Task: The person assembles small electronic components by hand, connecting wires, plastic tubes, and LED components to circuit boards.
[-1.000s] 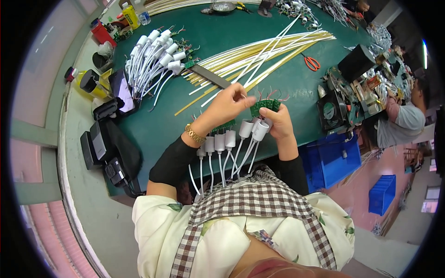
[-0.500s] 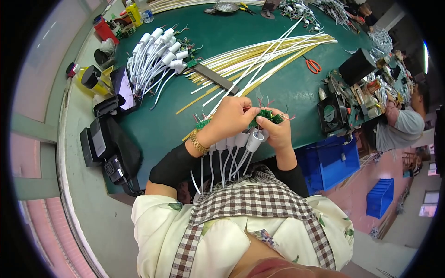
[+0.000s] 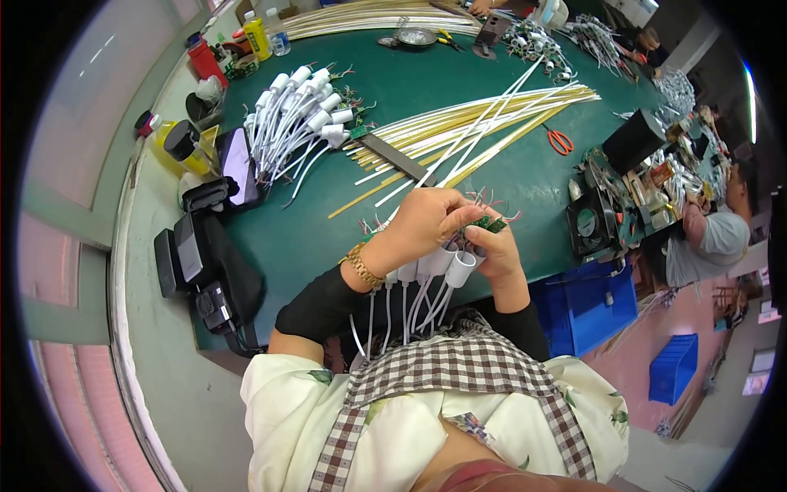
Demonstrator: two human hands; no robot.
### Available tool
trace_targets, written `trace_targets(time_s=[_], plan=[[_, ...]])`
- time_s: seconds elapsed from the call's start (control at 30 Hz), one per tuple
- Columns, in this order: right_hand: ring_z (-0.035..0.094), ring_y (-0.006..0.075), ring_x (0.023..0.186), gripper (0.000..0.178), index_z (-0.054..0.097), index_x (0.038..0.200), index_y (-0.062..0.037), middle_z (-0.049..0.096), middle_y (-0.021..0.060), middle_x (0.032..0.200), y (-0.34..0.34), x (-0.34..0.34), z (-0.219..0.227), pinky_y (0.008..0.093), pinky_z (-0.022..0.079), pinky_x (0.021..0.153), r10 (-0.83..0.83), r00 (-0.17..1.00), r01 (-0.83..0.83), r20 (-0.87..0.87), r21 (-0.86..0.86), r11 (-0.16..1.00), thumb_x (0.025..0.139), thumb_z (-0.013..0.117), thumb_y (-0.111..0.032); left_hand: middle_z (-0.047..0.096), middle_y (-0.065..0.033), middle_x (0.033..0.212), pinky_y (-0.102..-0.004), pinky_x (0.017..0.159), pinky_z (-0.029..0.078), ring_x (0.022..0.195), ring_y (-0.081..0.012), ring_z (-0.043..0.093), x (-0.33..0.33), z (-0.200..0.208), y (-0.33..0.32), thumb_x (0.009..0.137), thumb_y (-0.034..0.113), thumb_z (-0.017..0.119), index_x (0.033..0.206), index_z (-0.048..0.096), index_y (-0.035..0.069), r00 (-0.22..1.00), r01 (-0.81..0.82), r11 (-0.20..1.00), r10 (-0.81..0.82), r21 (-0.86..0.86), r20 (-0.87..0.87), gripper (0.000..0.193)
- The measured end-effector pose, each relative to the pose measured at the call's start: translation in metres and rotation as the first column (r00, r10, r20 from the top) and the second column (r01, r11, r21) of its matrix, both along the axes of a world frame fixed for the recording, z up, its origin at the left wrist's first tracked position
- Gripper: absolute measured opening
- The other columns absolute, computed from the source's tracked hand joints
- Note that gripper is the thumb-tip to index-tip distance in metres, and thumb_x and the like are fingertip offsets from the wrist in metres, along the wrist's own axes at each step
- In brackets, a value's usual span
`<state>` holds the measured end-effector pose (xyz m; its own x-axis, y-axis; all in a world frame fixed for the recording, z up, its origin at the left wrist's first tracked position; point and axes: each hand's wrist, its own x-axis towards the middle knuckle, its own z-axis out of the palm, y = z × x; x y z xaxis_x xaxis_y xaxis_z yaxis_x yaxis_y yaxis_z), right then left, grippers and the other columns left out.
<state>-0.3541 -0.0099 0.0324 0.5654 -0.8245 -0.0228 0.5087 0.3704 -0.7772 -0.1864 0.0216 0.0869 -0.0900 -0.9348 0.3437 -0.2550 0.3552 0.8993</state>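
My left hand (image 3: 422, 223), a gold bracelet at its wrist, is closed with thumb and forefinger pinched at a small green circuit board (image 3: 495, 224). From the other side my right hand (image 3: 500, 252) presses its thumb against that board, the fingers curled behind. Thin red and white wires stick up beyond the boards. Below my hands hang several white plastic cylinders (image 3: 461, 269) with white cables (image 3: 388, 316) running down to the checked apron (image 3: 443, 369). Another green board (image 3: 373, 227) shows beside my left wrist. My left fingertips are partly hidden by the hand.
A bundle of finished-looking white cylinders with cables (image 3: 299, 115) lies at the far left. White and yellow strips (image 3: 467, 123) and a flat dark bar (image 3: 398, 157) cross the green table. Red-handled scissors (image 3: 560, 142), a black fan (image 3: 592, 220) and a blue crate (image 3: 594, 303) are right.
The whole view has shifted, so table items sit slightly lower and further right. My left thumb and fingers have drawn closer to my right hand over the board.
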Motion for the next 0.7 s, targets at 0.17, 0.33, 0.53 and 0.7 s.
trace_targets(time_s=[0.17, 0.33, 0.53, 0.7], plan=[[0.064, 0.023, 0.082, 0.032, 0.055, 0.109, 0.0044, 0.064, 0.0147, 0.093, 0.005, -0.002, 0.024, 0.0338, 0.051, 0.079, -0.257, 0.966, 0.257, 0.009, -0.076, 0.964, 0.079, 0.063, -0.003, 0.049, -0.0136, 0.12, -0.0262, 0.079, 0.048, 0.1, -0.015, 0.053, -0.006, -0.019, 0.001, 0.086, 0.016, 0.063, 0.127, 0.037, 0.002, 0.95, -0.028, 0.998, 0.011, -0.049, -0.313, 0.051], [0.062, 0.0227, 0.09, 0.03, 0.051, 0.115, 0.0006, 0.061, 0.0144, 0.102, 0.002, -0.023, 0.039, 0.0355, 0.05, 0.083, -0.39, 0.888, 0.407, 0.243, -0.022, 0.913, 0.086, 0.058, -0.006, 0.054, -0.0101, 0.105, -0.0303, 0.083, 0.046, 0.103, -0.0198, 0.054, -0.038, -0.033, 0.022, 0.083, 0.024, 0.067, 0.125, 0.037, 0.003, 0.787, 0.559, 0.764, -0.367, 0.322, -0.495, 0.055], [0.045, 0.03, 0.123, 0.083, 0.021, 0.142, -0.0033, 0.045, 0.0201, 0.131, -0.001, -0.024, 0.026, 0.0435, 0.04, 0.1, -0.049, 0.937, 0.137, 0.345, -0.235, 0.962, 0.082, 0.065, -0.039, 0.063, -0.0204, 0.094, -0.0403, 0.071, 0.047, 0.084, -0.0355, 0.061, -0.02, 0.001, 0.031, 0.083, 0.027, 0.066, 0.11, 0.048, 0.001, 0.91, 0.193, 0.95, -0.266, 0.244, 0.317, 0.042], [0.038, 0.0256, 0.129, 0.111, 0.018, 0.145, -0.0109, 0.036, 0.0132, 0.141, -0.005, -0.02, -0.025, 0.0389, 0.035, 0.1, 0.099, 0.983, -0.152, -0.154, -0.386, 0.91, 0.057, 0.085, -0.023, 0.065, -0.0199, 0.085, -0.0407, 0.07, 0.049, 0.079, -0.0362, 0.063, 0.07, 0.045, 0.0, 0.079, 0.024, 0.068, 0.096, 0.06, 0.002, 0.853, -0.22, 0.976, 0.191, 0.002, 0.485, 0.028]])
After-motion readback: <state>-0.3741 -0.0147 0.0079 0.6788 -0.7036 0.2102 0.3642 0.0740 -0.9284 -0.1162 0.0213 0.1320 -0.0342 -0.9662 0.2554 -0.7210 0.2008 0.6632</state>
